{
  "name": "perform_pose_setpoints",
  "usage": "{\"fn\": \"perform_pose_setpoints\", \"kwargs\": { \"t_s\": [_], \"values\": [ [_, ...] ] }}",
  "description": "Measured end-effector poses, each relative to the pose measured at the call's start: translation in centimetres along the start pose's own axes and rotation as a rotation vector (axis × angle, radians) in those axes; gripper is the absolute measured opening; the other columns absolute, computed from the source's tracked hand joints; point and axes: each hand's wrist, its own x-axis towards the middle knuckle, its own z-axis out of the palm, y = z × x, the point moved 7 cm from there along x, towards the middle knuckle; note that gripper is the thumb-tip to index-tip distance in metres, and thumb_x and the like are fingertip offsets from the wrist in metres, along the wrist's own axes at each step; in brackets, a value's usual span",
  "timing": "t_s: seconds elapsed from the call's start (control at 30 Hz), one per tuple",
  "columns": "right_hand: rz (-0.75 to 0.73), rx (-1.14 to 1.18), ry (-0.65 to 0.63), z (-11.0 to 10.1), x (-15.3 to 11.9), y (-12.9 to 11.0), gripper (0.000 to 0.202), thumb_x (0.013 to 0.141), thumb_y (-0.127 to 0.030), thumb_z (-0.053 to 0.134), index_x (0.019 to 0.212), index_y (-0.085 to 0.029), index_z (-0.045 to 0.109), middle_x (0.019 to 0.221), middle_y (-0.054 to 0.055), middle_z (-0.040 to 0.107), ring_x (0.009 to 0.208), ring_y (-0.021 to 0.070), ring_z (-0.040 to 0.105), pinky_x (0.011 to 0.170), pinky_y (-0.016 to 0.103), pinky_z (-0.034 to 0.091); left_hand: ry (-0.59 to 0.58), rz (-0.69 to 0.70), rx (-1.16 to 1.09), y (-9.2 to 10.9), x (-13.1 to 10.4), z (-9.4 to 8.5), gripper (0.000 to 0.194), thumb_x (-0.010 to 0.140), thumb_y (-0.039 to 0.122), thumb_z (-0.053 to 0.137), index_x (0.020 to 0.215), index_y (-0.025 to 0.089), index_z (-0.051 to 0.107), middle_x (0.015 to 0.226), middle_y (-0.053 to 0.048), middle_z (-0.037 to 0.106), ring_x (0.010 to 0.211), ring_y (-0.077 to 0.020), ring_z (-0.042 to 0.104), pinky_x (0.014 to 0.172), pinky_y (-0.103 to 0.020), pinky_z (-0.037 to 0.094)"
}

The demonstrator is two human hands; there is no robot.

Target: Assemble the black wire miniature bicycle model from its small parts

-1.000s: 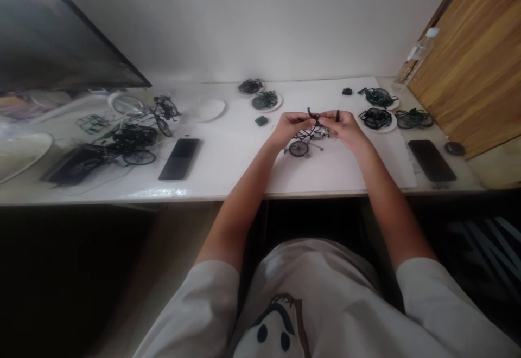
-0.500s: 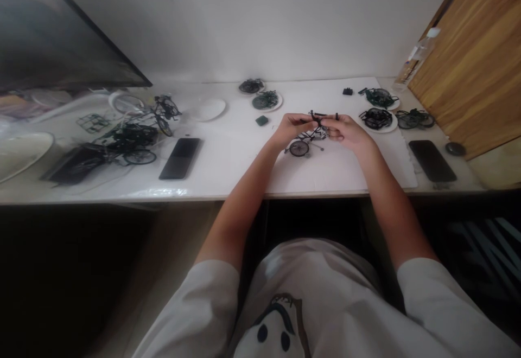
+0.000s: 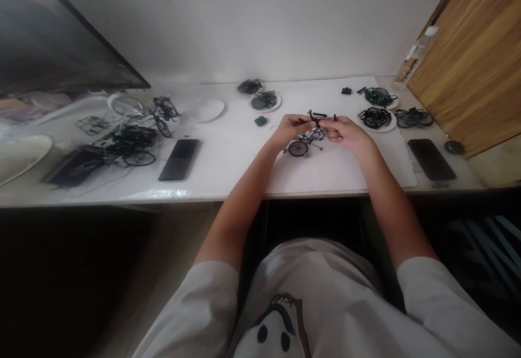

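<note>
Bicycle (image 3: 299, 147), a small dark model, sits right of centre in the frame on the white surface (image 3: 228, 157). The left hand (image 3: 288, 128) and right hand (image 3: 345, 132) are narrowed in pinches at its handlebar (image 3: 312, 116). Over the last second the right hand has dipped slightly and curled, baring more of a dark bar (image 3: 320, 115) beyond; the left has barely moved. That suggests fine adjustment, though the exact contact is hidden.

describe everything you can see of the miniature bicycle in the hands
The miniature bicycle is dark and thin-framed, perhaps metal or plastic, with one spoked wheel clear at its left end. It appears upright over the white sheet; the left hand and right hand grip its upper part, hiding details.
</note>
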Motion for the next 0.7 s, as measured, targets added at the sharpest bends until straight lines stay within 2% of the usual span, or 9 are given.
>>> {"fn": "perform_pose_setpoints", "kwargs": {
  "t_s": [0.2,0.3,0.4,0.47,0.6,0.7],
  "values": [
    [-0.024,-0.007,-0.010,0.1,0.0,-0.1,0.042,0.073,-0.029,0.101,0.081,-0.019,0.061,0.059,-0.013,0.031,0.047,0.0029,0.019,0.040,0.020,0.014,0.000,0.009,-0.014,-0.1,0.2,-0.1,0.038,0.079,0.051,0.095,0.096,0.018,0.086,0.087,-0.004,0.077,0.078,-0.0117,0.065,0.079,-0.028,0.052],
    [-0.036,0.010,0.000,-0.1,0.2,-0.3,0.043,0.079,-0.041,0.097,0.083,-0.022,0.059,0.056,-0.014,0.024,0.046,0.0048,0.016,0.039,0.021,0.015,0.017,-0.010,-0.011,-0.1,0.2,-0.1,0.041,0.078,0.054,0.095,0.094,0.018,0.085,0.086,-0.005,0.076,0.077,-0.0120,0.065,0.078,-0.028,0.052],
    [-0.055,0.024,0.094,-1.1,0.7,-0.6,0.041,0.091,-0.059,0.082,0.090,-0.024,0.060,0.054,-0.014,0.021,0.043,0.0077,0.015,0.037,0.022,0.015,0.044,-0.026,-0.020,-0.3,0.2,-0.2,0.043,0.075,0.056,0.096,0.091,0.018,0.083,0.087,-0.005,0.077,0.076,-0.0120,0.066,0.078,-0.027,0.053],
    [-0.102,0.022,0.188,-1.9,1.1,-1.0,0.040,0.096,-0.063,0.071,0.091,-0.025,0.060,0.054,-0.013,0.024,0.042,0.0090,0.017,0.036,0.023,0.017,0.056,-0.035,-0.029,-0.5,0.3,-0.3,0.043,0.075,0.056,0.097,0.090,0.018,0.083,0.087,-0.005,0.077,0.077,-0.0121,0.067,0.079,-0.027,0.053],
    [-0.291,-0.026,0.391,-3.3,1.3,-1.8,0.037,0.098,-0.062,0.066,0.092,-0.025,0.064,0.064,-0.007,0.038,0.048,0.0103,0.032,0.041,0.022,0.029,0.068,-0.051,-0.044,-0.9,0.4,-0.6,0.044,0.075,0.055,0.096,0.092,0.018,0.082,0.085,-0.004,0.076,0.078,-0.0123,0.068,0.079,-0.027,0.053],
    [-0.431,-0.130,0.449,-3.4,1.0,-2.2,0.042,0.094,-0.067,0.073,0.099,-0.026,0.070,0.073,-0.003,0.051,0.062,0.0126,0.049,0.050,0.022,0.040,0.079,-0.058,-0.045,-1.0,0.4,-0.7,0.044,0.076,0.056,0.096,0.091,0.017,0.081,0.086,-0.004,0.076,0.078,-0.0122,0.068,0.079,-0.027,0.053]
  ]
}}
